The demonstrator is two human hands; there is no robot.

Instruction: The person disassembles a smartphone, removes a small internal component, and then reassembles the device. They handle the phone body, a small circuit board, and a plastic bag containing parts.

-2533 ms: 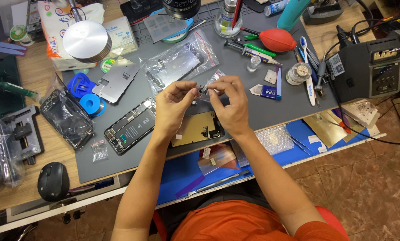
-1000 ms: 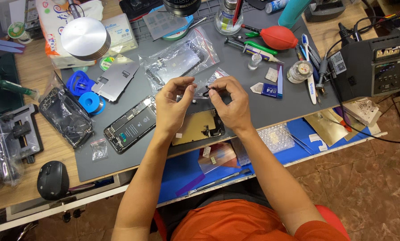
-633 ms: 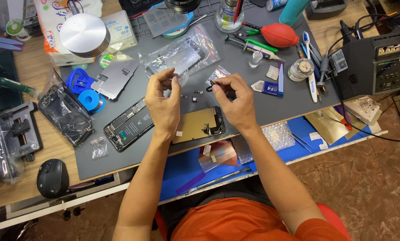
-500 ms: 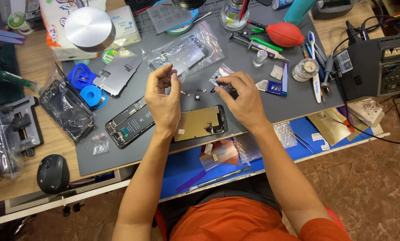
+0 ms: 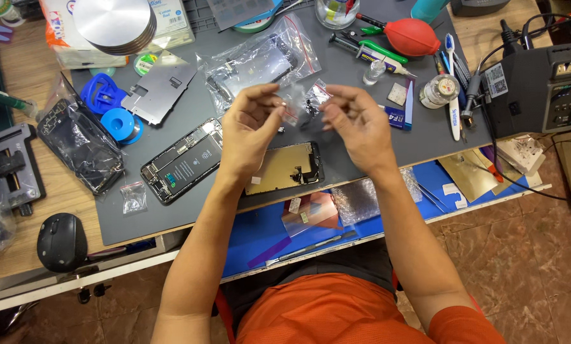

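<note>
A grey work mat (image 5: 336, 76) fills the middle of the frame, laid over a wooden bench with a blue pad (image 5: 260, 232) showing along its lower edge, and nearly all of it is crowded with phone-repair clutter. At the right edge sits a black soldering station (image 5: 543, 86); in the upper left a stack of round metal discs (image 5: 113, 24); at the lower left a black mouse (image 5: 61, 242). Left of centre an opened phone body (image 5: 182, 160) lies with its insides up, and just right of it, below the hands, a screen panel (image 5: 285, 167) lies face down, its gold backing showing. A red rubber blower (image 5: 411, 36) rests near the top. Both hands are raised over the centre of the mat: the left hand (image 5: 247, 130) and the right hand (image 5: 356, 124) each pinch, thumb against fingertips, an edge of a small clear plastic bag (image 5: 306, 102) held between them, with something small and dark inside that I cannot make out. It looks to me like the step of getting a small part out of its bag, with the phone lying open and waiting. The next move would call for parting the bag's mouth carefully and keeping it over the mat, since anything tiny that drops among this clutter would be hard to find.
</note>
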